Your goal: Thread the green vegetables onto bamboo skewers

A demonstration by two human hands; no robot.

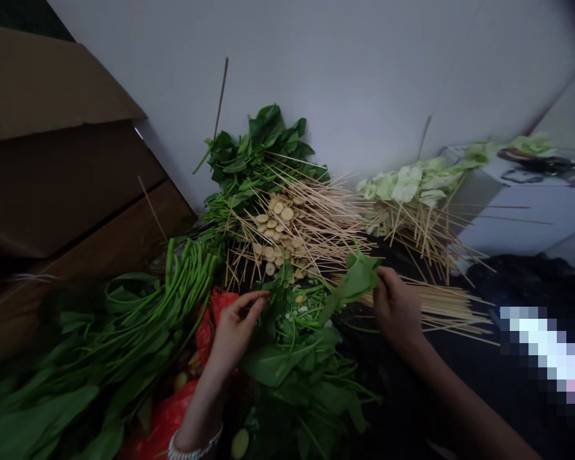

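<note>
My right hand (398, 306) is closed on a green leaf (351, 287), which sticks out leftward from its fingertips. My left hand (236, 327), with a bracelet at the wrist, has its thumb and index finger pinched together. Dark leaves lie right beside that pinch, and whether anything is in it cannot be made out. Below and between both hands spreads a heap of loose leafy greens (287, 361) with thin stems. Just beyond them lies a pile of skewered potato slices (280, 223), their wooden skewers (335, 217) pointing mostly right.
Long-stemmed greens (138, 332) lie at left beside a red plastic bag (167, 415). Skewered leafy greens (268, 140) are piled against the white wall (364, 76). Skewered lettuce (407, 182) rests at back right. Bare skewers (453, 310) lie beyond my right hand. A cardboard box (52, 172) stands left.
</note>
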